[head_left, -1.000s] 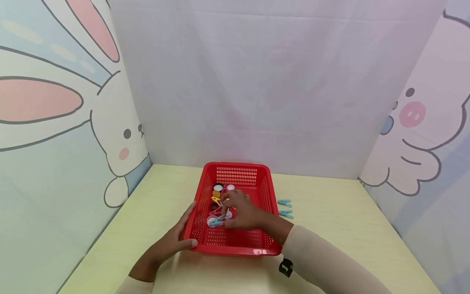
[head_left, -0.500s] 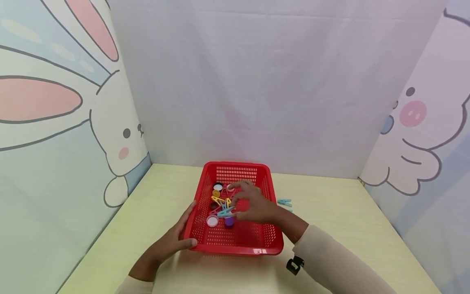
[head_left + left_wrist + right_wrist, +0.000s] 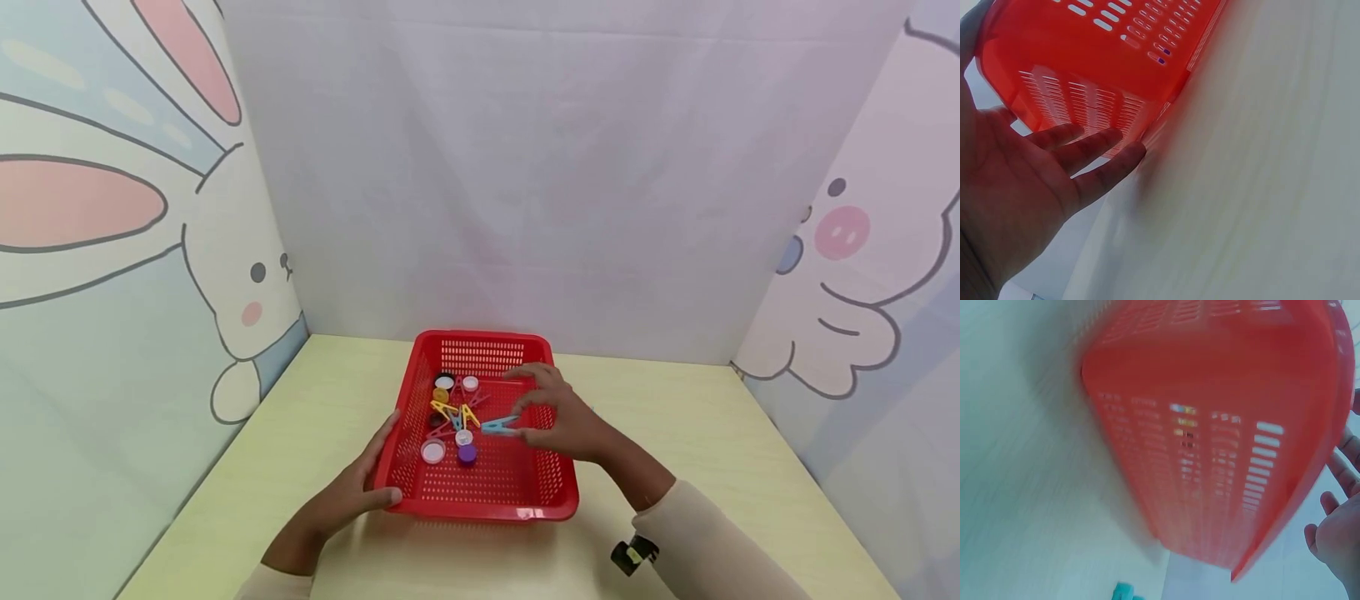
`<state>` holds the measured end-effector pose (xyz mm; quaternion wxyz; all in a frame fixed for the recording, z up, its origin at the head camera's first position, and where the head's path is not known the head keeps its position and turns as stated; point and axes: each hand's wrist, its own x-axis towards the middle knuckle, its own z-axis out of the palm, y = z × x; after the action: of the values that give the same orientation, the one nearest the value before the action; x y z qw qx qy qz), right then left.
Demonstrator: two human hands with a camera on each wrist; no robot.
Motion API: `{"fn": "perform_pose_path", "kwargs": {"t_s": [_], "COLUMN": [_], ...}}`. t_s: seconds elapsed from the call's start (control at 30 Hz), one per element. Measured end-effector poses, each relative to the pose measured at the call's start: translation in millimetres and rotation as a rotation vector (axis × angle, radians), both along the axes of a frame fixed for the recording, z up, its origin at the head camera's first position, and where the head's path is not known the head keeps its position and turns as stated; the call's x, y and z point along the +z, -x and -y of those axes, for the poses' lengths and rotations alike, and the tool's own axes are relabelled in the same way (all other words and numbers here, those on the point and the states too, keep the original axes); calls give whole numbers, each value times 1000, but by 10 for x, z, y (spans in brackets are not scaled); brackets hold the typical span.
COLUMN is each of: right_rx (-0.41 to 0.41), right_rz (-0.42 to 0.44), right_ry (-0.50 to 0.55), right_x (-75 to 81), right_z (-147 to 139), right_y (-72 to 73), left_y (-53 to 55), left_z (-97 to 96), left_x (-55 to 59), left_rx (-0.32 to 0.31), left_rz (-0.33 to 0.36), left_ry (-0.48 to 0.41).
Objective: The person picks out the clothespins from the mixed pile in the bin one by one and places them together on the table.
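In the head view my right hand (image 3: 558, 417) pinches a light blue clothespin (image 3: 498, 427) over the right half of a red plastic basket (image 3: 480, 512). Its thumb and index finger grip one end. My left hand (image 3: 348, 492) rests along the basket's left side, thumb at the front-left corner. In the left wrist view its fingers lie nearly straight and spread against the outer wall. Inside are yellow clothespins (image 3: 470, 416), pink clothespins (image 3: 480, 401), another blue clothespin (image 3: 456, 419), a purple cap (image 3: 467, 455), a white cap (image 3: 432, 452) and several other caps.
A blue clothespin (image 3: 1124, 591) lies on the table beside the basket's right side, mostly behind my right hand in the head view. The basket stands on a pale yellow table (image 3: 675, 450). A white curtain (image 3: 487, 183) hangs behind; cartoon-printed walls flank both sides.
My right hand has lifted the blue clothespin from the pile and carried it rightward, uncovering the purple cap and the white cap beside it. My left hand and the basket stay put.
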<state>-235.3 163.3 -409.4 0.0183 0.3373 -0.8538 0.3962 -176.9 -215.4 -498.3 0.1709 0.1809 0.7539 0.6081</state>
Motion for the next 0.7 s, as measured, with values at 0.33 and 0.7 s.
{"fn": "perform_pose_path", "kwargs": {"t_s": [0.33,0.7], "right_rx": [-101,-177], "right_rz": [-7,-57], "right_ry": [41,58], "right_x": [-113,-364], "right_z": [-435,-849], "right_y": [-35,-108], "left_y": [-10,-21], "left_z": [14,-9], "left_x": [-6,0], "left_rx": [0,-2], "left_rz": [-10,-2], "left_ry": [2,1]}}
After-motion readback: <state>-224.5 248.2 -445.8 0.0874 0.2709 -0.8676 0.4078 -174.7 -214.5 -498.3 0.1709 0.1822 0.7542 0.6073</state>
